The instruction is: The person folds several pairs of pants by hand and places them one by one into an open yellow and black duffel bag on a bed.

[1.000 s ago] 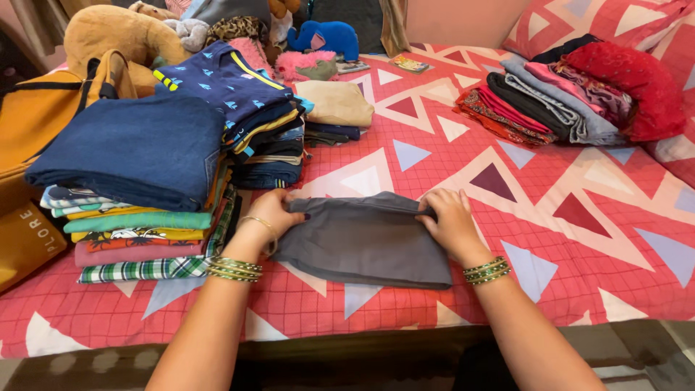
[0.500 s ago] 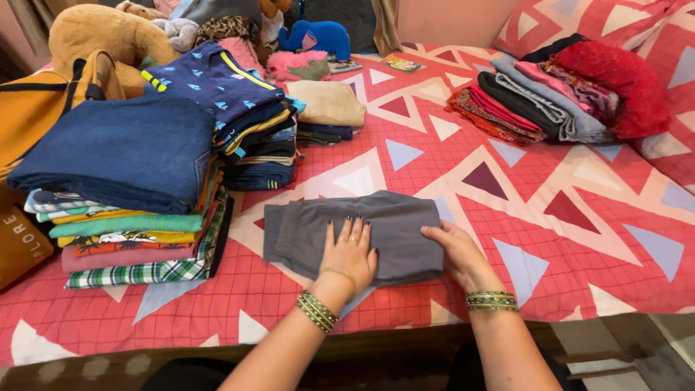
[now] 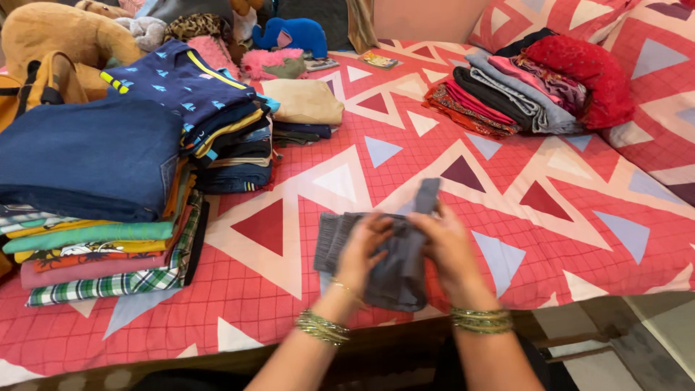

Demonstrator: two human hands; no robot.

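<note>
Both hands grip the folded grey garment (image 3: 391, 250): left hand (image 3: 365, 246) at 9 o'clock, right hand (image 3: 445, 246) at 3, w/ one end flipped up. It's held just over the bed (image 3: 550, 217) nr its front edge. Fold could be lost if grip slackens.

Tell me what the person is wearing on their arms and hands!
Both forearms are bare, with no sleeves in view. The left wrist carries a stack of thin green and gold bangles, with a single slim gold bangle closer to the left hand. The right wrist has a similar stack of green and gold bangles below the right hand. The picture is too blurred to show rings or nail polish.
</note>
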